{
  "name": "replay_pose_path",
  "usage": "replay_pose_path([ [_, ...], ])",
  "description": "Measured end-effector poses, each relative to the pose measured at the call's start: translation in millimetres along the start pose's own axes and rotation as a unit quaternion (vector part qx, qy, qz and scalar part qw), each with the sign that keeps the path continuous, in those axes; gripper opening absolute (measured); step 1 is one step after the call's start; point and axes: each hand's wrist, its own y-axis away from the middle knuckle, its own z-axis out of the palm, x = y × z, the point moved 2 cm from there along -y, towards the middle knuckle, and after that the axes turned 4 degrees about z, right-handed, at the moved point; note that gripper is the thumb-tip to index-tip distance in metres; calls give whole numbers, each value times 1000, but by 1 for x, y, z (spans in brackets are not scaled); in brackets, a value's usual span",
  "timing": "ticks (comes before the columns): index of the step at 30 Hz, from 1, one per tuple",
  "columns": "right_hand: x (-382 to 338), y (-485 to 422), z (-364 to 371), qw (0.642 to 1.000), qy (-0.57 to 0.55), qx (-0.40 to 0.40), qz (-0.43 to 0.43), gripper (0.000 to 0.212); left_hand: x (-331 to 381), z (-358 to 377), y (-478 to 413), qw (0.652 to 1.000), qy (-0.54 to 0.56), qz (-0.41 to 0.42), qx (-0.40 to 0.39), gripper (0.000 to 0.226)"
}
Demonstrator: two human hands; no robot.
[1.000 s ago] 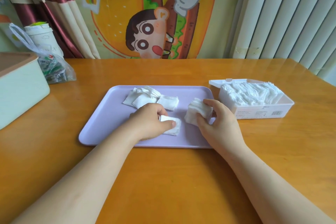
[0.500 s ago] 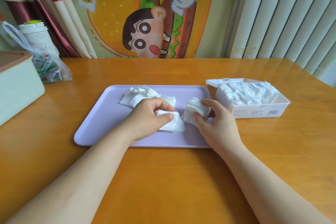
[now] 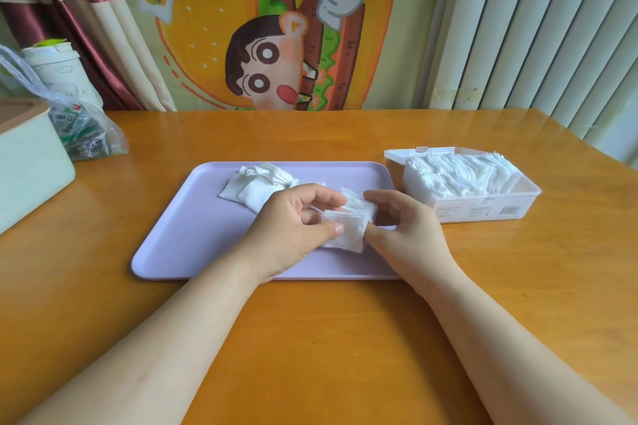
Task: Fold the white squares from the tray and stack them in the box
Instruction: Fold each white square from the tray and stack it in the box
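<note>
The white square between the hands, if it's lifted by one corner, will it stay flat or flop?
Probably flop: the white square looks thin and soft, with the left hand pinching one edge and the right hand at the other. It's likely very light. The loose pile on the tray lies crumpled, suggesting little stiffness.

Two bare arms reach in from the bottom. The left hand (image 3: 293,228) and right hand (image 3: 404,231) seem to wear no rings, and no sleeves show.
</note>
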Motion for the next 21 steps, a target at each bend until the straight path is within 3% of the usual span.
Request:
replay_pose_path([
  [12, 0, 0, -2, 993, -99, -58, 5, 34, -3, 6, -3, 997, -69, 27, 32, 35],
  [15, -2, 3, -2, 993, -81, -85, -3, 46, -6, 7, -5, 994, -95, 29, 51, 37],
  [18, -1, 3, 2, 999, -6, -34, -19, 47, -8, -1, -5, 987, -158, 19, 34, 45],
  [21, 1, 1, 0, 999, -7, 27, -21, 45, -11, -13, -5, 965, -262, -20, -13, 43],
])
